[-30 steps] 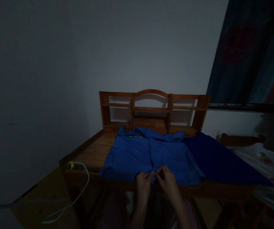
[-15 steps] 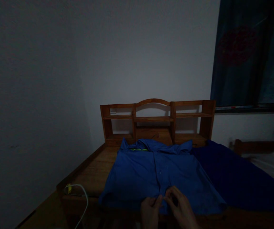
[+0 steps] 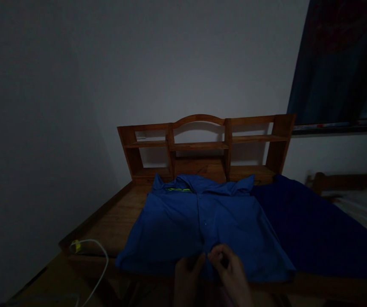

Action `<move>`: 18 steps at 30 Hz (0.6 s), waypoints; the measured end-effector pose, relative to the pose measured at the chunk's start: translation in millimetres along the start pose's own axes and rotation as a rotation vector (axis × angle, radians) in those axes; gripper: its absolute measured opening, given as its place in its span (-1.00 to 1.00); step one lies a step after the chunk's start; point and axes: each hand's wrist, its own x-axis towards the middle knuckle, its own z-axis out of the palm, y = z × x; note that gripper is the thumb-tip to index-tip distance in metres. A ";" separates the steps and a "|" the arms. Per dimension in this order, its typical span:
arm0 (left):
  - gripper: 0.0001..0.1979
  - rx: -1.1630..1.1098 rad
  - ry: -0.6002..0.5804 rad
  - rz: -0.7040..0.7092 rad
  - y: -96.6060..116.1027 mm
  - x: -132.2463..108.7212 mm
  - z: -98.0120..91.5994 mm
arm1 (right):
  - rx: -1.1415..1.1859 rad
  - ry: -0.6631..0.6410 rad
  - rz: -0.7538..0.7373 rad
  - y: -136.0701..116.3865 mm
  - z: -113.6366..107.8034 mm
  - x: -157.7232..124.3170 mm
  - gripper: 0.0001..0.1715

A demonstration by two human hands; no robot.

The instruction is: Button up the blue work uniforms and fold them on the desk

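Observation:
A blue shirt (image 3: 173, 226) lies spread on a wooden bed, its collar toward the headboard and its button front running down the middle. At the near end of that front, my left hand (image 3: 187, 273) pinches the cloth edge between thumb and fingers. Close beside it on the right, my right hand (image 3: 228, 266) also has its fingertips closed on the shirt front. The fingertips of both hands nearly meet. Dim light hides whether a button is between them. A small light button shows higher up on the placket.
The wooden headboard (image 3: 199, 146) with open shelves stands behind the shirt. A darker blue cloth (image 3: 311, 234) lies to the right. On the left are bare bed boards (image 3: 116, 226) and a white cable (image 3: 106, 256) hanging over the edge. A curtain (image 3: 333, 72) hangs at upper right.
The camera view has tilted down and shifted, so the bed appears higher and larger. Both hands stay at the shirt's lower front, with only small finger movements.

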 end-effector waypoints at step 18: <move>-0.62 0.378 0.082 -0.128 -21.1 3.4 1.9 | 0.095 -0.073 0.148 -11.1 -21.5 6.4 -0.56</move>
